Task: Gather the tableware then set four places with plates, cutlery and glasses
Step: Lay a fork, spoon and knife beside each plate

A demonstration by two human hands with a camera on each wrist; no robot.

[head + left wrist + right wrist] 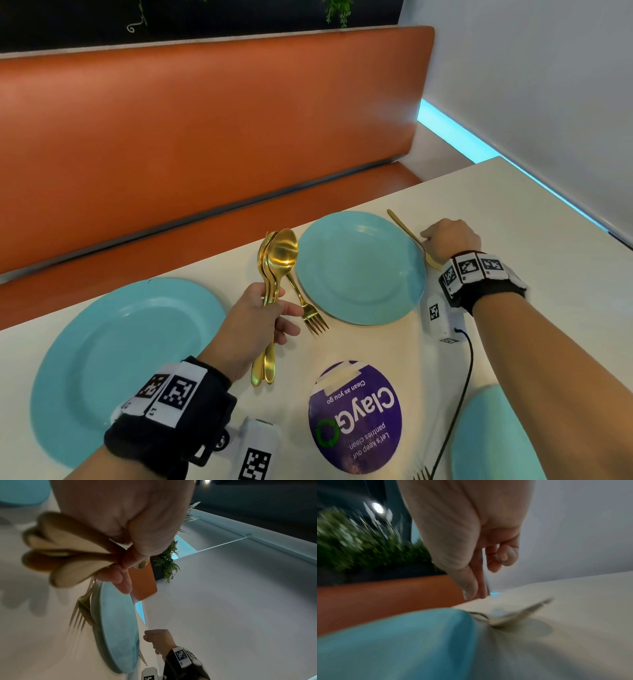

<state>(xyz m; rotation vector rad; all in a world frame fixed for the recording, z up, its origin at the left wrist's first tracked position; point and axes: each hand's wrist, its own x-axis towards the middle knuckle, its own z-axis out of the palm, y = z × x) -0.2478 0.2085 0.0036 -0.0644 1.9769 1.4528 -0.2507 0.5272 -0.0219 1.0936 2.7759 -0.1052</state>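
Over the table (534, 219), the left hand (255, 320) clutches a bunch of gold spoons (279, 270) at nine o'clock of the far plate (359, 270); at three o'clock, the right hand (450, 240), fingers loose, hovers above a lone spoon (406, 230).

gold spoons (278, 263) (apparently), turquoise plate (359, 270), orange bench (205, 130).

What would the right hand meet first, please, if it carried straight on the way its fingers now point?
Probably the gold spoon's handle or the white table: the right hand points down just above them. Contact is unclear.
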